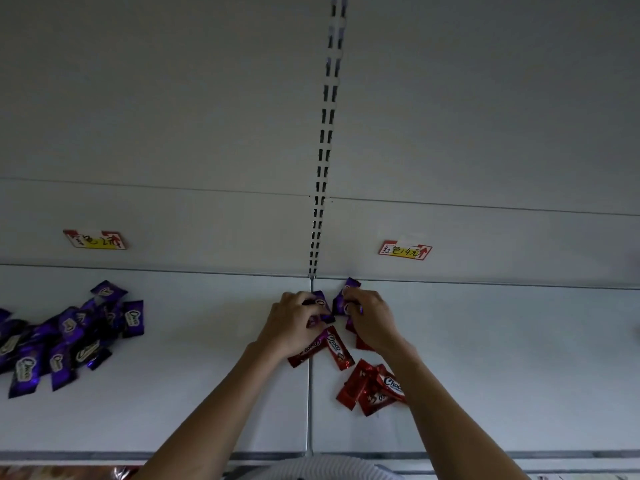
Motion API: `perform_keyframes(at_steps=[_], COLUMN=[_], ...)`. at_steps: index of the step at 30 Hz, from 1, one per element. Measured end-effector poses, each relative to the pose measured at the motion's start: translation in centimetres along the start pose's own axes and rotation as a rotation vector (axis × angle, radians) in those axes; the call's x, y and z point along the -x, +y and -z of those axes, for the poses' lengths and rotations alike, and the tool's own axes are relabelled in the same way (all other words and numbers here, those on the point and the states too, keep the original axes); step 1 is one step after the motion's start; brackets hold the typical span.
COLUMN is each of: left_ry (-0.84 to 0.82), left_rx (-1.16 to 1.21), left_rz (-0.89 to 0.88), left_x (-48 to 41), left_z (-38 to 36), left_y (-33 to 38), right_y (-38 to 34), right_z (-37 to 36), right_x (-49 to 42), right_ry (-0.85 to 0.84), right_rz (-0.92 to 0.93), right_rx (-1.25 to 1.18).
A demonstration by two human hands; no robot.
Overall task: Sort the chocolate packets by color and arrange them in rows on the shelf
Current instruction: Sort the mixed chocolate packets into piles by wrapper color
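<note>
At frame centre on the shelf [173, 403], my left hand [298, 323] has its fingers curled round a purple packet [322, 304]. My right hand [372, 320] pinches a second purple packet [349, 288], its long axis pointing up-frame. They look light, crinkly and slick, so I'd grip the crimped ends. The red packets [341, 348] lie diagonally below, and the purple pile [69, 334] sits at far left.

Left hand [294, 323], right hand [372, 318], fingers [358, 299] curled
</note>
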State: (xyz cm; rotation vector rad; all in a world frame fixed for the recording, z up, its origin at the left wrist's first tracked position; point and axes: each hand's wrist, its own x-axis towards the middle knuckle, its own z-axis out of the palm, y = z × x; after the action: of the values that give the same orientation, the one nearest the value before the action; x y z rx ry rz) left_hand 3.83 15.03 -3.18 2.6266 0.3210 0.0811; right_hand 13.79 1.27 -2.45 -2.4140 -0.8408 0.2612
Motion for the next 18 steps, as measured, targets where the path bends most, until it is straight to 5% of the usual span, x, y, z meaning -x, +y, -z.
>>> perform_keyframes(at_steps=[9,13,18], left_ry=[0.170,0.104,0.076], left_rx=[0.067,-0.097,-0.034], left_rz=[0.166,0.167,0.105], left_x=[0.1,-1.0,-1.0], left_z=[-0.3,-0.9,-0.9], left_y=[-0.7,0.4,0.3], right_y=[2.0,1.0,0.3], right_z=[0.9,-0.1,-0.2], right_x=[-0.1,-0.6,-0.7], right_ry=[0.235,0.108,-0.019], right_rz=[-0.254,-0.314,-0.246], right_rx=[-0.284,-0.129,0.139])
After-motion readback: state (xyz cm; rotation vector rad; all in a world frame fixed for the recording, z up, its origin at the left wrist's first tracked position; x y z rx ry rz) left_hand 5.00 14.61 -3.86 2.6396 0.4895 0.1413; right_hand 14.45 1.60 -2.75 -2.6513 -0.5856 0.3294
